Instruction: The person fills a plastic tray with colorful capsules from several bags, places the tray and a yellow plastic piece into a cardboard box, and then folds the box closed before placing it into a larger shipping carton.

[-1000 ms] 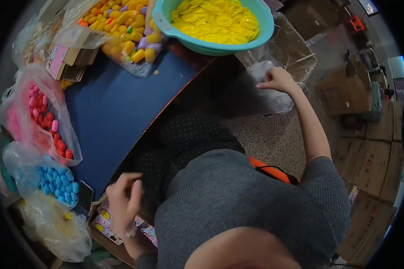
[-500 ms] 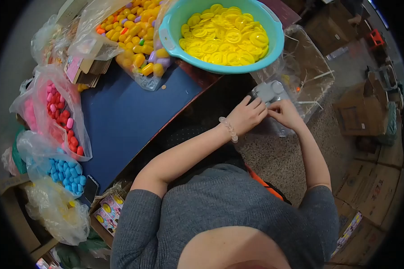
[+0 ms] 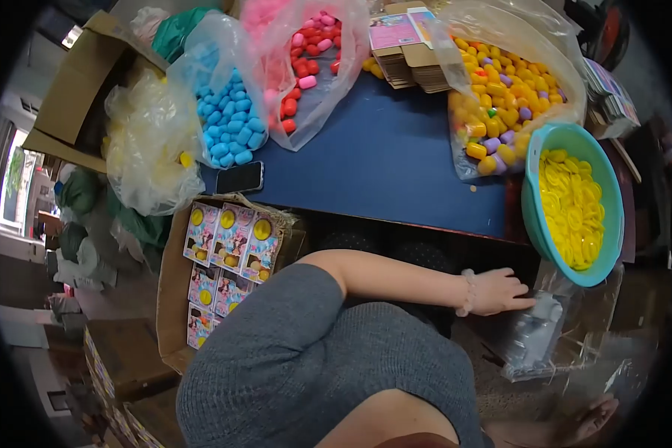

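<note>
My left hand [image 3: 500,292], with a beaded bracelet at its wrist, has its fingers apart and nothing in its grasp. Its fingertips lie beside a clear plastic bag [image 3: 529,345] with pale grey parts [image 3: 543,310] in it. Low at the right, my right hand [image 3: 597,418] is smeared by motion, so its fingers and anything in them cannot be made out. A turquoise basin [image 3: 532,187] full of yellow discs [image 3: 571,213] stands at the right end of the blue table [image 3: 396,160].
Bags of yellow and purple capsules [image 3: 511,97], red and pink capsules [image 3: 306,67] and blue capsules [image 3: 231,123] lie on the table. Near them are card stacks [image 3: 403,48] and a phone [image 3: 240,178]. An open carton [image 3: 173,299] holds several printed boxes [image 3: 231,239].
The view has swung left, bringing the carton of printed boxes into full sight. My hands, together at the grey parts before, are now apart; my left fingers have spread and my right hand is lower.
</note>
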`<action>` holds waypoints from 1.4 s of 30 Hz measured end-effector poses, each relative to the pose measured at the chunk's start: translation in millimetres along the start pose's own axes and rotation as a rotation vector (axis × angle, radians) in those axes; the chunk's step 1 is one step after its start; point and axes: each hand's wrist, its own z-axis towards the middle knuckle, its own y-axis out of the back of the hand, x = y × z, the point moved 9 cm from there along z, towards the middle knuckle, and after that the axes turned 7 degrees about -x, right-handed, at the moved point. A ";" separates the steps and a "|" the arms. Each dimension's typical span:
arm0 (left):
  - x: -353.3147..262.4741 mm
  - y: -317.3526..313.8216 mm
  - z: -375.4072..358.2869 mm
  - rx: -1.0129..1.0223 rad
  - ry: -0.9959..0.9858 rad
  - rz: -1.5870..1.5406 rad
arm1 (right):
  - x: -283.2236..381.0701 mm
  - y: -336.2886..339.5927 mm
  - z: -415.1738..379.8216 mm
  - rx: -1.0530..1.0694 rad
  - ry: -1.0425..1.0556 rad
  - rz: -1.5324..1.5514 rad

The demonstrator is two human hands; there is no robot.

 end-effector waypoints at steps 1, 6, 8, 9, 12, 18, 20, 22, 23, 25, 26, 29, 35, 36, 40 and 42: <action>16.9 36.6 -10.5 -0.024 0.082 -0.055 | -13.6 -54.2 -7.9 0.165 0.010 0.128; 139.5 301.2 -155.3 -0.541 0.740 0.281 | -143.8 -333.4 -111.7 0.702 -0.452 0.417; 171.0 395.9 -244.5 -0.632 0.908 0.669 | -195.8 -406.8 -173.1 0.771 -0.817 0.614; 188.3 436.0 -287.0 -0.599 0.992 0.824 | -228.4 -419.6 -203.7 0.756 -0.933 0.564; 226.6 508.5 -373.7 -0.525 0.993 1.105 | -284.2 -432.2 -273.2 0.669 -1.231 0.377; 345.3 540.8 -467.1 -0.077 1.261 0.956 | -295.4 -405.4 -266.6 1.065 -1.236 -0.340; 370.1 550.3 -473.7 0.014 1.377 0.770 | -282.0 -413.8 -234.6 1.037 -1.139 -0.400; 389.1 586.1 -488.4 -0.210 1.280 0.788 | -277.1 -421.0 -203.7 0.991 -1.034 -0.443; 392.3 606.3 -490.8 -0.156 1.192 0.969 | -275.7 -424.6 -190.2 0.965 -0.983 -0.449; 417.4 671.2 -526.8 -0.203 0.902 1.285 | -266.0 -428.7 -166.7 0.733 -0.927 -0.506; 424.6 701.5 -543.2 -0.291 0.963 1.245 | -253.3 -444.0 -158.0 0.705 -0.890 -0.538; 398.3 766.7 -502.4 -0.459 1.327 0.975 | -242.3 -497.6 -144.4 1.061 -0.606 -0.668; 424.5 707.6 -484.5 0.145 1.494 1.217 | -169.6 -710.1 -248.0 1.944 0.076 0.068; 435.3 701.0 -498.3 0.227 1.494 1.260 | -162.4 -734.6 -275.5 1.999 0.237 0.194; 456.9 696.5 -537.0 0.322 1.496 1.298 | -137.6 -793.9 -356.5 1.855 0.606 0.427; 463.7 703.3 -534.3 0.301 1.502 1.291 | -117.4 -791.0 -366.6 1.856 0.702 0.478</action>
